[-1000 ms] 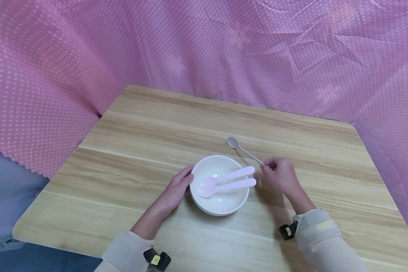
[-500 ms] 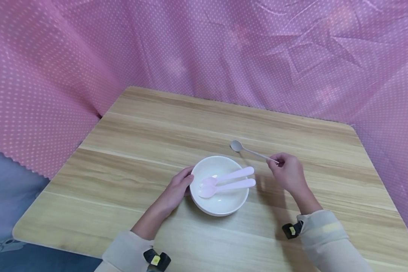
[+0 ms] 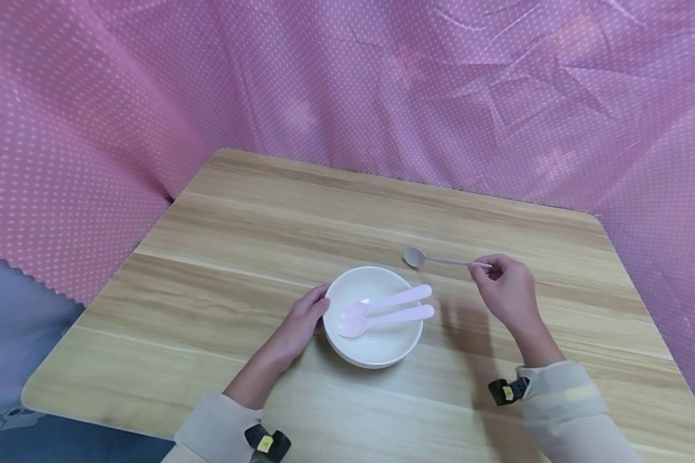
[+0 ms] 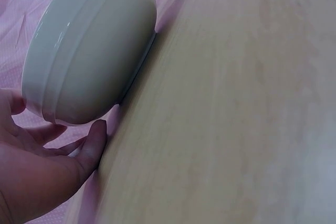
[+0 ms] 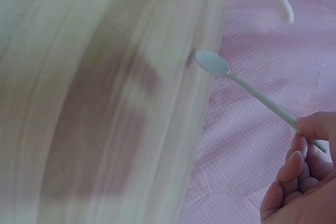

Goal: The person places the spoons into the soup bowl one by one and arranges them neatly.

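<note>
A white bowl [image 3: 382, 350] stands on the table, with my left hand [image 3: 295, 325] gripping its left side, thumb at the rim. From the left wrist view the fingers curl beneath the flared wall of the bowl [image 4: 100, 61]. Two pale pink spoons [image 3: 402, 314] lie in the bowl, their handles sticking out over the right rim. Right of the bowl, my right hand [image 3: 508, 296] pinches a long-handled grey spoon [image 3: 448, 261] near the handle's end. In the right wrist view thumb and fingertips clasp this spoon [image 5: 262, 99], its scoop pointing away from the hand.
The wooden table [image 3: 255, 212] has rounded corners. A pink dotted curtain [image 3: 336, 83] hangs behind it and at both sides. Blue-grey cloth [image 3: 17, 321] shows beyond the left edge. Each wrist wears a black strap.
My right hand has moved right and slightly away, carrying the grey spoon along. The spoon has swung from a slant to nearly sideways. The left hand and bowl have stayed put.
</note>
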`<state>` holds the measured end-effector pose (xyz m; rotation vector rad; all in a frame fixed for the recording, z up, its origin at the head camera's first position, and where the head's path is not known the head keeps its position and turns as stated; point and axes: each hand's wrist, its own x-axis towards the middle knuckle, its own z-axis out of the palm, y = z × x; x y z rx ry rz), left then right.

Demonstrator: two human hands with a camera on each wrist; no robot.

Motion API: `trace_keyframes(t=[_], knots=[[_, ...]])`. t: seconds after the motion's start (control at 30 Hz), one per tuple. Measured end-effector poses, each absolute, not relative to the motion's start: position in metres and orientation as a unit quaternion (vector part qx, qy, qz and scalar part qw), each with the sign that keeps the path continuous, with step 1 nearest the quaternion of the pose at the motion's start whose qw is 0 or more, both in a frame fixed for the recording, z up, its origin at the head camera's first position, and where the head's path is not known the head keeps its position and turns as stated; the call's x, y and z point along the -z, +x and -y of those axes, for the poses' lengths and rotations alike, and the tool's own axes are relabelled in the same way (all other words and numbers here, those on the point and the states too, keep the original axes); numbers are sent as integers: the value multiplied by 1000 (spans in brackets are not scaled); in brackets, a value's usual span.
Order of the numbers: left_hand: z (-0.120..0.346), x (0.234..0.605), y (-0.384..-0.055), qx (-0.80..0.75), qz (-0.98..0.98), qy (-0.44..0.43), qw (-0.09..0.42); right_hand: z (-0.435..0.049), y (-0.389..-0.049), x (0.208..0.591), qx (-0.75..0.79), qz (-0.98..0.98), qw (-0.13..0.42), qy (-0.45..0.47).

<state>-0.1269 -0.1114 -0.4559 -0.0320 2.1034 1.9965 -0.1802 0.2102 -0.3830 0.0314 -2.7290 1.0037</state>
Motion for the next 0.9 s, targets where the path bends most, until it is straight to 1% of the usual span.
trace_keyframes(t=[0.17,0.63,0.9], knots=[[111,455,-126,-682,-721,-13,120,-215,-178,380,-349,928,130,1],[110,454,-124,-681,-723,-12,117,-226,-166,367,-363,920,147,-12],[109,454,-125,-680,-723,-16,119,-232,-161,358,-378,910,165,-39]])
